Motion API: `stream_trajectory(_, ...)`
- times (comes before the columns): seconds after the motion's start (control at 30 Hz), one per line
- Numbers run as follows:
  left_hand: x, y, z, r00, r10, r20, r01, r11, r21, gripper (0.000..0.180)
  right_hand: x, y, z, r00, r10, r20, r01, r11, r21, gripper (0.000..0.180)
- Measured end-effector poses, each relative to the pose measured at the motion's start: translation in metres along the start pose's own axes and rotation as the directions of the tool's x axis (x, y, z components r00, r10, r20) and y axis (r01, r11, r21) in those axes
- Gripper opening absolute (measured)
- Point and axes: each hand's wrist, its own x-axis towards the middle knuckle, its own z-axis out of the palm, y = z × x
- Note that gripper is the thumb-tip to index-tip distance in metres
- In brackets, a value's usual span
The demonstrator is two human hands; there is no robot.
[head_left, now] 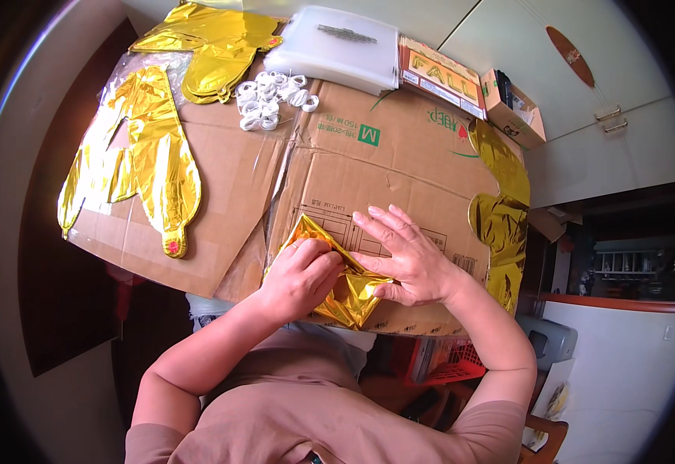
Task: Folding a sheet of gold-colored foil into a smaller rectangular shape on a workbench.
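Note:
A gold foil balloon (351, 303), flat and partly folded, lies on the cardboard at the near edge of the table. My left hand (306, 274) is closed on its upper left part, fingers curled and pressed together; the fingertips are partly hidden. Over the right side of the foil rests my right hand (413, 261), its fingers stretched out and apart, with the thumb and palm side touching the balloon. To the left lies a flat gold balloon shaped like a letter A (146, 158), with a red mark at one foot.
More gold foil balloons (225, 46) are at the far left, others (501, 209) along the right edge. White ribbon coils (264, 100) sit beside a stack of clear plastic bags (334, 58). Behind stand a printed flat package (442, 76) and a small open carton (514, 108). Cardboard (353, 174) covers the table.

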Motion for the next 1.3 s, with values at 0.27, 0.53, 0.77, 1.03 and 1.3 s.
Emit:
stream_trajectory(0.27, 0.000, 0.000, 0.000, 1.000, -0.015, -0.022, 0.014, 0.999, -0.033, 0.027, 0.004, 0.001, -0.002, 0.996, -0.071, 0.053, 0.075, 0.995, -0.064, 0.061)
stream_trajectory(0.53, 0.002, 0.001, -0.002, 1.000, 0.001, -0.021, -0.001, 1.000, -0.020, 0.027, 0.006, 0.004, 0.001, 0.997, 0.004, 0.077, -0.005, 1.000, 0.012, 0.058)
stream_trajectory(0.77, 0.002, 0.002, -0.003, 0.999, 0.010, 0.036, -0.010, 1.000, 0.013, 0.031, 0.004, 0.005, 0.000, 0.992, 0.072, 0.108, -0.091, 0.979, 0.182, 0.055)
stream_trajectory(1.03, 0.002, 0.001, -0.002, 0.994, 0.013, 0.111, -0.024, 0.994, 0.104, 0.034, 0.001, 0.010, 0.000, 0.985, 0.132, 0.109, -0.164, 0.908, 0.386, 0.054)
stream_trajectory(1.3, 0.002, 0.001, 0.000, 0.993, 0.019, 0.112, -0.032, 0.993, 0.114, 0.034, -0.008, 0.015, -0.005, 0.968, 0.248, 0.039, -0.236, 0.844, 0.482, 0.051)
